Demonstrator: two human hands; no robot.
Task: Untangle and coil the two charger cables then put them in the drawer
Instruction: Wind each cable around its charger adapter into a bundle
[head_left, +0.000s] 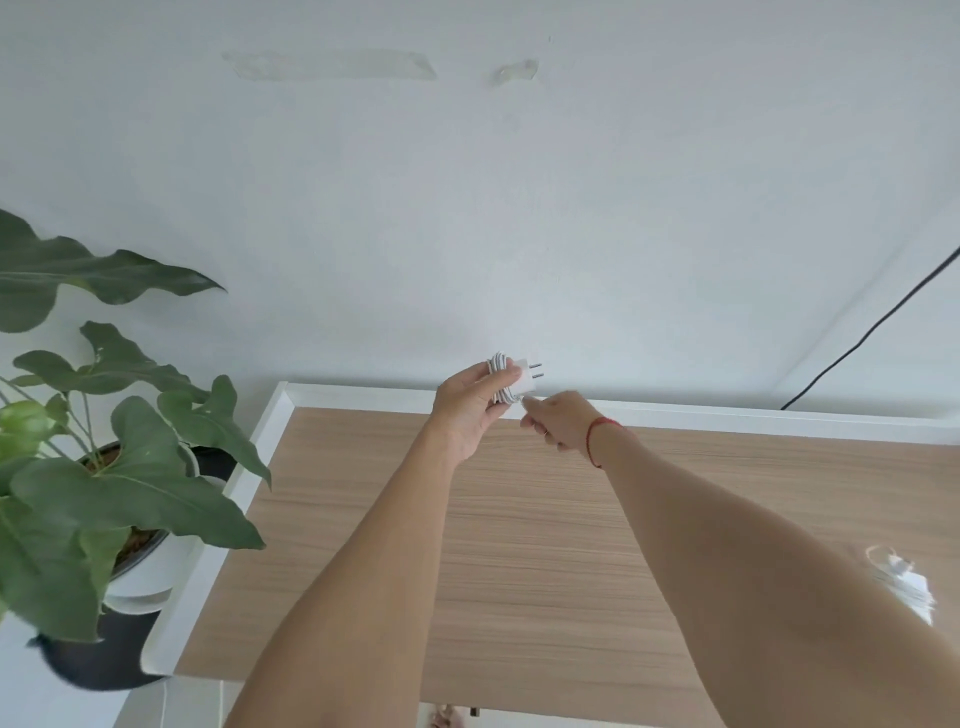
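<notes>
Both forearms (363, 571) stretch over the wooden tabletop (519, 545). Left hand (467, 410) curls around one coiled white charger (511, 382) above the table's far edge; right hand (558, 423) pinches its cable end. A second coiled charger (906, 584) lies on the tabletop at right.

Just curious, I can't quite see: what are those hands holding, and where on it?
The left hand grips the white charger around its coiled cable; the right hand pinches the cable's loose end.
</notes>
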